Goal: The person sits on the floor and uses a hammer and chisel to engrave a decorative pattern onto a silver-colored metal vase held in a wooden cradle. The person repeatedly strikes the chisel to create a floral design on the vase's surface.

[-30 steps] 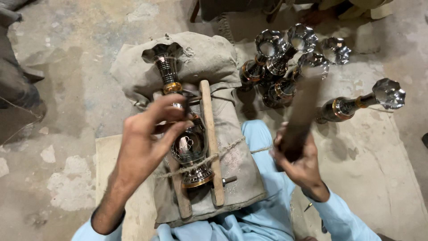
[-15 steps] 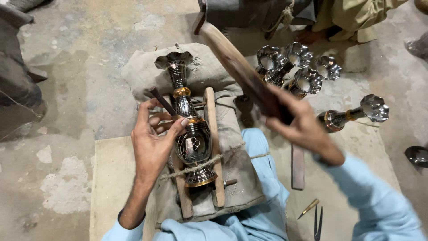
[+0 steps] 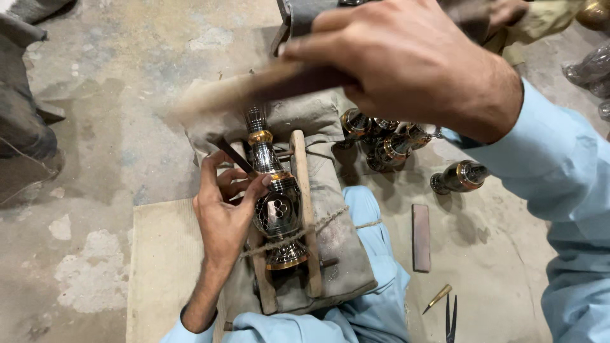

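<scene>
**Vase on the cushion, mallet raised**

A dark engraved metal vase (image 3: 277, 206) with brass bands lies on its side at the centre of the frame, cradled between two wooden slats (image 3: 304, 209) on a grey cushion (image 3: 330, 254) and lashed down by a rope (image 3: 318, 223) across its belly. The left hand (image 3: 223, 213) rests against the vase's left flank, fingers pinched around a thin dark chisel (image 3: 232, 155) angled toward the neck. The right hand (image 3: 413, 60), at the top of the frame, is clenched on a wooden mallet (image 3: 254, 89), blurred with motion above the vase.

The vase looks stiff and fairly heavy, its polished skin likely slippery and easy to dent or scratch; the belly, where the rope and slats bear on it, seems the safest place to hold, the thin neck the weakest.

More such vases (image 3: 387, 143) lie in the upper right. A flat stone (image 3: 420, 236), a brass punch (image 3: 437, 298) and pliers (image 3: 450, 321) lie on the floor at lower right.
</scene>
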